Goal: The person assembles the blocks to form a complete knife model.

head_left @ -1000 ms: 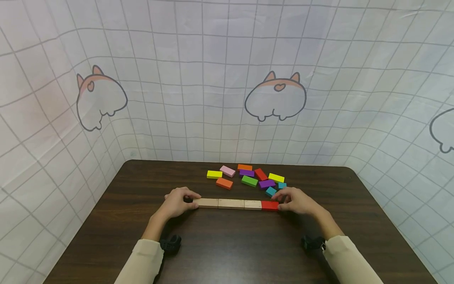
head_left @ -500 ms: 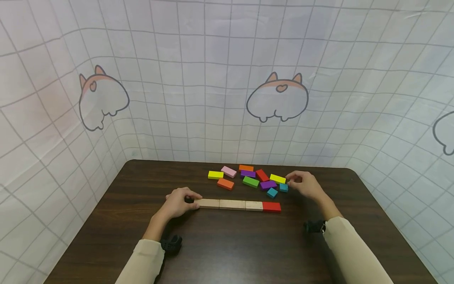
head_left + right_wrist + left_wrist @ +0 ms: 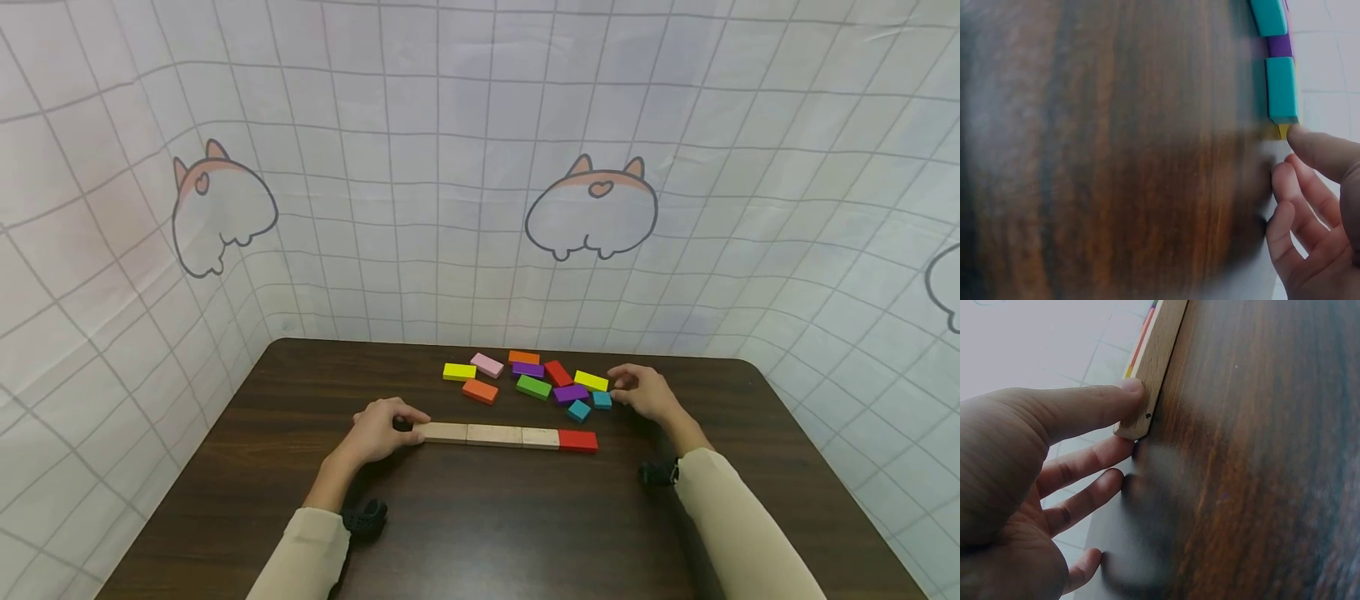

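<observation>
Diffuse light, tabletop (image 3: 517,525) glare, hazy wrist views

Gridded cloth (image 3: 435,175) behind dark table (image 3: 517,517)

On the table (image 3: 480,517), a row of four blocks (image 3: 495,436) lies end to end from left to right, with the left hand (image 3: 382,429) touching its left end. Behind the row lie eleven loose blocks (image 3: 534,387), three grouped to the left and eight to the right, the nearest of them just behind the row's right end block (image 3: 578,442). The right hand (image 3: 645,393) is right beside the rightmost loose block (image 3: 602,401), and a cloth backdrop (image 3: 420,208) stands behind the table's far edge
</observation>
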Demonstrator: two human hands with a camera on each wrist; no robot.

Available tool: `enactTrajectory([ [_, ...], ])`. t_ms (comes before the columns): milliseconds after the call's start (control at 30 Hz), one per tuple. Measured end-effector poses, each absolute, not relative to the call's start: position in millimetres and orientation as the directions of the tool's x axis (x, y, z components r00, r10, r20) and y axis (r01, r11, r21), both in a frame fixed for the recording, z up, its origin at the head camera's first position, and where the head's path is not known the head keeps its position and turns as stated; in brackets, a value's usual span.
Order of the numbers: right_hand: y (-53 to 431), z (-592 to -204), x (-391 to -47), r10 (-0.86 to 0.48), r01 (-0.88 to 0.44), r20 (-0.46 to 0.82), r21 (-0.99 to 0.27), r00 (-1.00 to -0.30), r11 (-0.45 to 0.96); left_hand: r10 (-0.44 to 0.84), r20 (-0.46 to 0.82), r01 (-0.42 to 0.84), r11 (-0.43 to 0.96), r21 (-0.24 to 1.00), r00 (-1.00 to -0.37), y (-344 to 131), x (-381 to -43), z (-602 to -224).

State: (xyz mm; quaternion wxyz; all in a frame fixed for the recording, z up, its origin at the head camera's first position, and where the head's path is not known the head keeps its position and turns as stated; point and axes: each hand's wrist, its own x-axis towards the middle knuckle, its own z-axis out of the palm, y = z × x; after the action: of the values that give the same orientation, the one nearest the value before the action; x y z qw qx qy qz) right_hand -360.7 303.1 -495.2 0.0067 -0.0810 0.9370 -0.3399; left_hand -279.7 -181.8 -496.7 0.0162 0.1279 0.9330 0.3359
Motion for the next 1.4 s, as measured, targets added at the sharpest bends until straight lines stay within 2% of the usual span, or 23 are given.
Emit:
enactTrajectory([
  [167,302,-494,-364,-0.198,-0.187,0.051,-0.615,-0.979,0.766,0.251,0.06,0.232,0.744,0.627,-0.966,-181,-280,-496],
  [900,297,-494,-370,-0.238,-0.203,0.011,-0.564,-0.971,0.8,0.244,0.057,0.224,0.739,0.635,-0.968,-182,-280,-499],
  [1100,304,-487,-364,-0.27,-0.218,-0.005,-0.575,-0.963,0.788,0.244,0.056,0.224,0.742,0.632,-0.968,-182,-280,-498],
  [1400,322,-479,-348,-0.296,-0.265,0.041,-0.571,-0.954,0.777,0.248,0.057,0.227,0.742,0.631,-0.967,-181,-280,-497],
])
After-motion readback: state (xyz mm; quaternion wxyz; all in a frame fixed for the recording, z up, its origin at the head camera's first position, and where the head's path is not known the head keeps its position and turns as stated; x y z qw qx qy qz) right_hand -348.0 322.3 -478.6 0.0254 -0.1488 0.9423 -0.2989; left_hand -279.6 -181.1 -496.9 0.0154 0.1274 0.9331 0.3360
